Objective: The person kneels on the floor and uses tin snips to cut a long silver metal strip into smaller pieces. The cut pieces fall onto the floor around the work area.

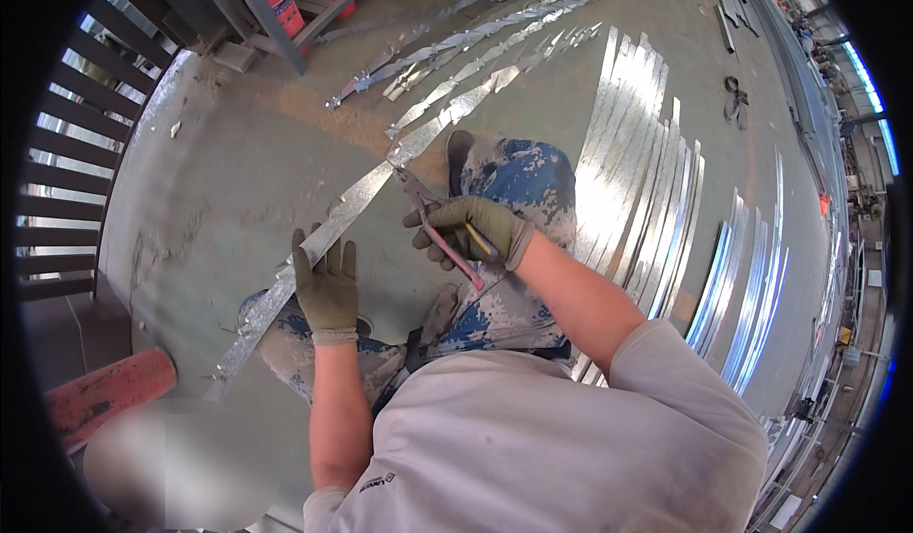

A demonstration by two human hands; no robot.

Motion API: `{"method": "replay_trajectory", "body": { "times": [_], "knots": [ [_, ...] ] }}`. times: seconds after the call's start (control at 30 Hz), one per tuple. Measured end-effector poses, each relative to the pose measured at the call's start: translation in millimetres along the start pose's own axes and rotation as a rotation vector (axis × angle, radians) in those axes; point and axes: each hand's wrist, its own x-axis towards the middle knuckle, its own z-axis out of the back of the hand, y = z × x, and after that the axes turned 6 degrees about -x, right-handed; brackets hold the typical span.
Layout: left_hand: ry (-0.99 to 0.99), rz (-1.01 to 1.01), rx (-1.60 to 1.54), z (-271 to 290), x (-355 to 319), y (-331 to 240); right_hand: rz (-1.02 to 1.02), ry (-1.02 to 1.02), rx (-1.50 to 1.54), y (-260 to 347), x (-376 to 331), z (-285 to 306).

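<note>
A long, shiny metal strip (359, 196) with small tabs along its edges runs slantwise in front of me, its near part over my left leg. My left hand (328, 295), in an olive glove, has its fingers stretched and spread. One of its fingers lies across the strip. In my right hand (480, 224), gloved alike, is a pair of pliers (415, 189), with one red handle and one partly yellow handle showing. The jaws point away from me and meet the strip's edge; whether they bite on it cannot be made out.
Many flat metal strips (623, 143) lie side by side on the right, with narrower bright profiles (728, 276) beyond. More tabbed strips (475, 43) spread across the floor ahead. Red fire extinguishers (280, 2) stand in a rack at far left. A red cylinder (114, 395) lies at near left.
</note>
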Motion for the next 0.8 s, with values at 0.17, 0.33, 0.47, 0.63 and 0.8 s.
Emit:
{"method": "replay_trajectory", "body": {
  "times": [0.17,0.33,0.47,0.63,0.8],
  "knots": [
    [0.147,-0.053,0.072,39.0,25.2,-18.2,0.017,-0.008,-0.019,26.7,3.4,5.6],
    [-0.009,-0.008,0.051,33.9,43.0,-23.4,-0.029,-0.036,0.031,15.3,22.2,13.7],
    [-0.013,0.001,0.079,47.9,39.0,-22.7,-0.042,-0.063,0.041,2.2,25.9,3.5],
    [-0.105,-0.003,0.084,44.1,38.5,-19.4,0.012,-0.151,-0.005,-20.9,24.5,-26.0],
    [-0.116,-0.014,0.115,42.5,42.8,-19.3,-0.139,-0.34,-0.381,-52.1,30.6,-52.1]
  ]
}}
